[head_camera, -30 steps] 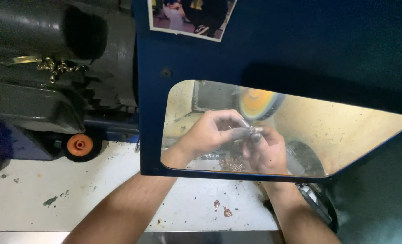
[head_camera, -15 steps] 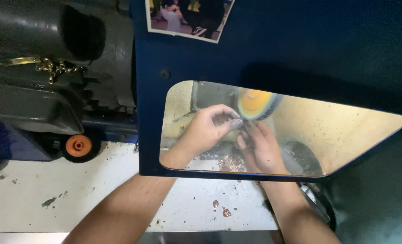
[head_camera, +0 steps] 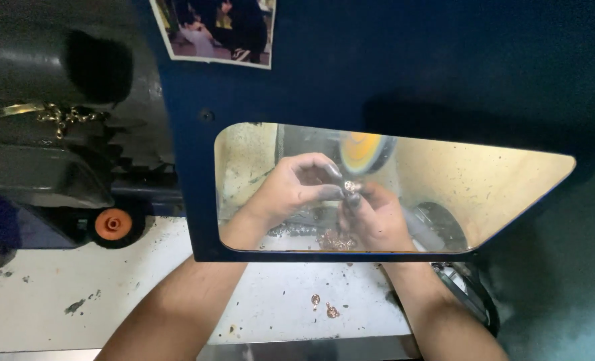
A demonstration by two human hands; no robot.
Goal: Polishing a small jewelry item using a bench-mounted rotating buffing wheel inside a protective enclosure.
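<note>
The piece (head_camera: 351,187) pinched between the hands is too small and blurred behind the scratched window (head_camera: 498,180) to identify. The wheel (head_camera: 363,148) is partly hidden by the blue guard (head_camera: 411,73). The photo (head_camera: 217,30) is cut off at the top edge, and both forearms at the bottom.

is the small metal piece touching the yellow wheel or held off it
Held off it: both hands pinch the small metal piece just below the yellow wheel, apart.

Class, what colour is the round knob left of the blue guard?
Orange, on the knob, head view.
</note>
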